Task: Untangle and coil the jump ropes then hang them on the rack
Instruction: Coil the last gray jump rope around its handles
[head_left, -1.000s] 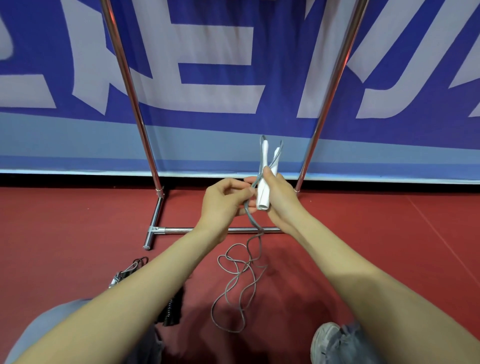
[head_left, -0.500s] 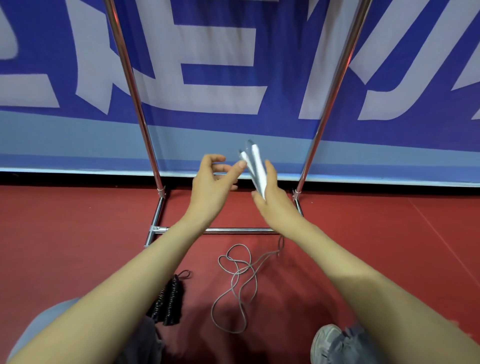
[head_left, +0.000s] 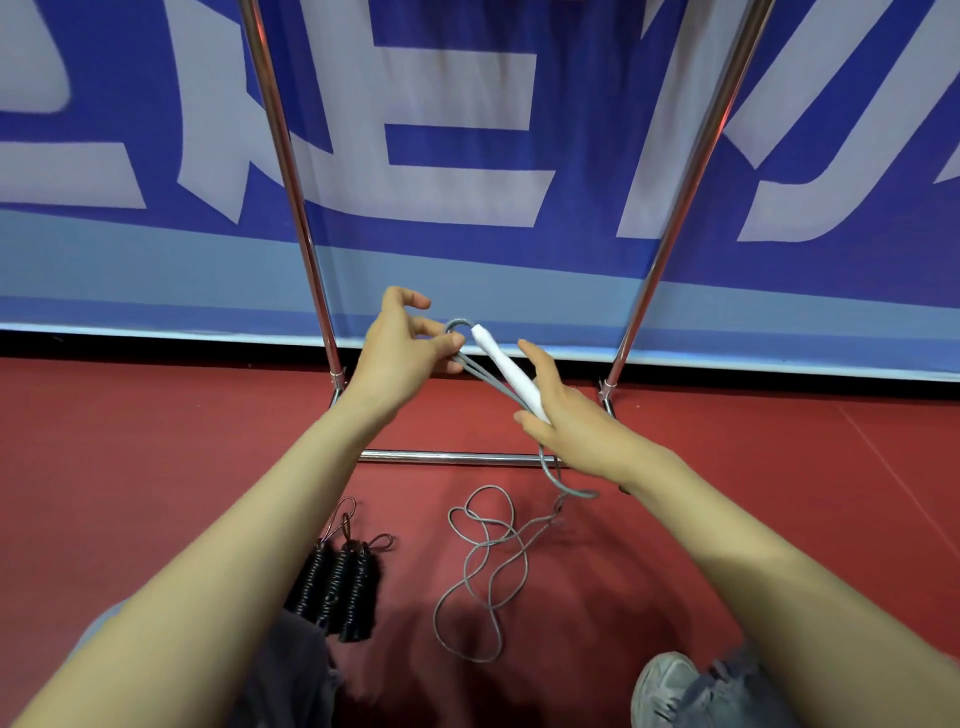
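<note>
Both hands on grey rope (head_left: 483, 566) now: your left hand (head_left: 405, 348), free moment ago, pinches loop by tip of white handles (head_left: 511, 371); right hand (head_left: 571, 421) grips them; coiling seemingly begun, most rope on floor (head_left: 156, 467)

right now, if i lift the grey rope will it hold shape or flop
Likely floppy: the grey cord lies in loose crossing loops on the floor and sags below the right hand that grips the white handle. Probably light: the left hand merely pinches a loop. Loops may snag.
</note>
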